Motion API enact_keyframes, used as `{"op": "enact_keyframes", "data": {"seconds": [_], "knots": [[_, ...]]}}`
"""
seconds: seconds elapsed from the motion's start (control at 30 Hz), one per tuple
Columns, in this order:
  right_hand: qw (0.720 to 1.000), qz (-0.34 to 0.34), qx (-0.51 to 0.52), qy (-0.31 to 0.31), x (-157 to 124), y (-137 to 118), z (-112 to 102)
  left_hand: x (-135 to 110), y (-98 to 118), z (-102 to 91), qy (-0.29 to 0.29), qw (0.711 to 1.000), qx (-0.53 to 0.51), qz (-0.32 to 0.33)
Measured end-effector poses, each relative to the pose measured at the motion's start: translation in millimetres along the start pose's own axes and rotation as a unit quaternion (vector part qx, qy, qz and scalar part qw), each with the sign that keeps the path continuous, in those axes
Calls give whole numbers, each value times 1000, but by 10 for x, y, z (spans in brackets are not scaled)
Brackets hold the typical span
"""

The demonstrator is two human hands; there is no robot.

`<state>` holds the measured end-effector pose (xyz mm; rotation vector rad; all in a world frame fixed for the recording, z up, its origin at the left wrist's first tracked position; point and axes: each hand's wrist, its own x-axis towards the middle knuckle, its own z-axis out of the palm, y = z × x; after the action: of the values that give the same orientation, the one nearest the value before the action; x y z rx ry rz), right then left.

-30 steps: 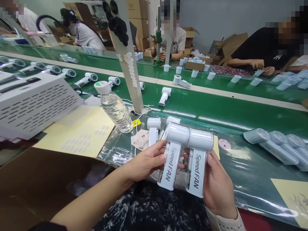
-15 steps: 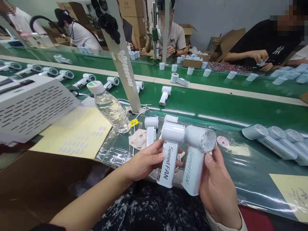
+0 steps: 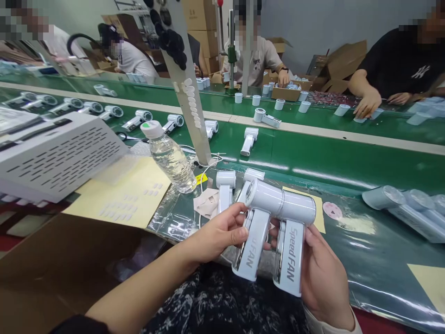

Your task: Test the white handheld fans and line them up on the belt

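Note:
My left hand is closed around the handle of a pale handheld fan, thumb on its front face. In my right hand I grip a second handheld fan, its "Speed FAN" lettering facing me. The round heads of both fans meet side by side, above my lap. Fingers partly cover the handles. Just beyond, two more fans lie on the bench, one of them a white fan beside a crumpled beige piece.
A water bottle stands beside a slanted post. To the left are a slotted white machine and a yellow sheet with small white pieces. Several fans lie on the green conveyor and several at right. Co-workers sit opposite.
Both fans have turned in my hands: the right one's round end now faces away, and the left one's open ring shows toward the left. The view has shifted slightly left.

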<state>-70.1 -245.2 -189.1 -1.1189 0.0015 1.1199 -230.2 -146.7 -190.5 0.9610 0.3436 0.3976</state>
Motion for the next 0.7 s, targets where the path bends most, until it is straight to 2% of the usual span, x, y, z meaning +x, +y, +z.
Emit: {"op": "enact_keyframes", "data": {"seconds": [0.17, 0.27, 0.37, 0.47, 0.6, 0.67, 0.7], "knots": [[998, -14, -2, -65, -24, 10, -79, -49, 11, 2, -6, 999, 37, 12], [991, -40, -44, -118, -60, 0, -206, -140, 106, 55, 27, 988, 151, 26], [970, -149, -149, -121, -127, 2, -282, -216, 243, 93, 49, 946, 314, 59], [932, -239, -232, -142, -219, 47, -206, -210, 343, 70, 3, 905, 404, 133], [901, -298, -242, -202, -293, 133, -49, -137, 372, 3, -12, 853, 475, 215], [889, -308, -271, -204, -266, 104, -88, -134, 366, -25, -11, 823, 525, 217], [886, -309, -287, -195, -230, 55, -150, -150, 361, -41, -14, 822, 528, 214]]}}
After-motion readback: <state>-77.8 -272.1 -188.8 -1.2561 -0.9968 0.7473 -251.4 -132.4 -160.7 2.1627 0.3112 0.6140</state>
